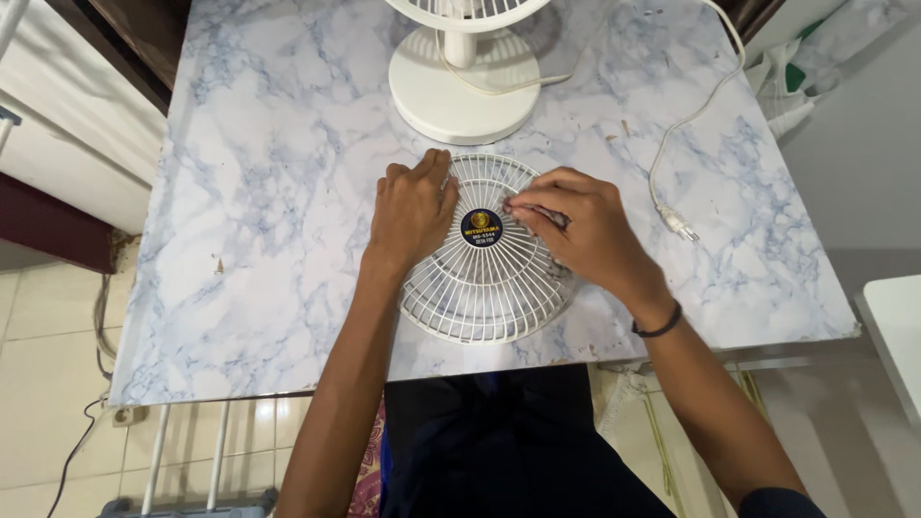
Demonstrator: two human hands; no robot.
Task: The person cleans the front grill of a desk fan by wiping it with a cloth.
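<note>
Under both hands, mid-tabletop, lies the round white wire fan grille (pixel 484 288) w/ dark centre badge. Left hand (pixel 413 211) rests flat, fingers together, on its left rim, holding nothing. Right hand (pixel 580 230) pinches a small greyish scrap, prob. cloth, against the spokes right of the badge. Risk: uneven pressure could bend thin wires or skid the grille over the smooth blue-veined marble-look table (pixel 269 192).

Table (pixel 269 192): marble-look top, white w/ blue-grey veins, small brown specks scattered.
Grille (pixel 480 278): white wire fan guard, flat on table nr front edge, dark round badge at ctr.
Fan base (pixel 451 96): white round foot, far edge, just beyond grille.
Cord (pixel 691 115): white, loops along right side.
Plug (pixel 679 226): on table, right of grille.
</note>
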